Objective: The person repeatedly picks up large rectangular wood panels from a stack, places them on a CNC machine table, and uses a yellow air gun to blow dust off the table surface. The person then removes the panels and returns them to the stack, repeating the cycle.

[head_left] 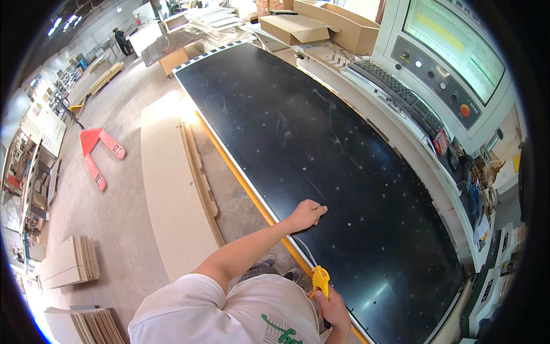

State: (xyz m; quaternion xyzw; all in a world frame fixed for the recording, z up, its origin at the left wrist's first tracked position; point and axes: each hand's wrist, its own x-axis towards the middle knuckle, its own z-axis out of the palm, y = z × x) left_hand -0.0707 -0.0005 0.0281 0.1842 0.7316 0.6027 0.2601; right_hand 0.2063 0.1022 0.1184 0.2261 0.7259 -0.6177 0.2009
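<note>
**Hands at the black bed**

The black bed (321, 155) fills the middle, with the control panel (452, 63) far right and boards (172, 189) on the floor left. The left hand (306, 215) lies on the near edge, fingers curled together, likely for support. The right hand (332, 309) grips a yellow air gun (319, 281), fingers wrapped round it.
</note>
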